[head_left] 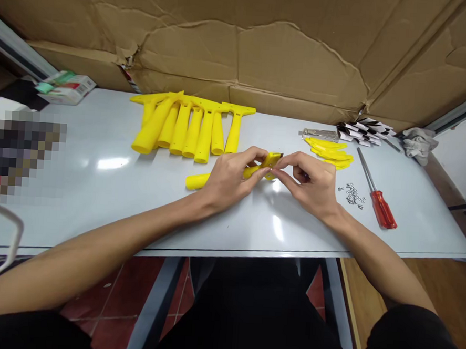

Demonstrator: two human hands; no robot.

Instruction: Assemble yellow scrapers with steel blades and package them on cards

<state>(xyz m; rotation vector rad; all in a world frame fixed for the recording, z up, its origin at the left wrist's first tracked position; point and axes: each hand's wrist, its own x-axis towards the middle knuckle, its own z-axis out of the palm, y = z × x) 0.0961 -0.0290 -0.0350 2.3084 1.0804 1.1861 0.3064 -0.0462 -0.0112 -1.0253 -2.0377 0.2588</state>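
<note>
My left hand (233, 174) is closed around a yellow plastic squeegee handle (197, 181), its tube end pointing left and its crosspiece turned up between my hands. The fingertips of my right hand (311, 182) pinch together at that crosspiece; a tiny bright bit shows there, too small to name. Behind my hands lies a row of several more yellow T-shaped squeegee handles (180, 129). To the right are a loose heap of small metal screws (352, 195), a screwdriver (383, 210) with a red handle, and a few flat yellow plastic pieces (329, 151).
Black-and-white strips (364, 132) and a grey cloth (419, 144) lie at the back right of the white table (198, 230). A small box (70, 88) stands at the back left. Cardboard (264, 55) walls off the far edge. A white curved tube (16, 229) is at the near left.
</note>
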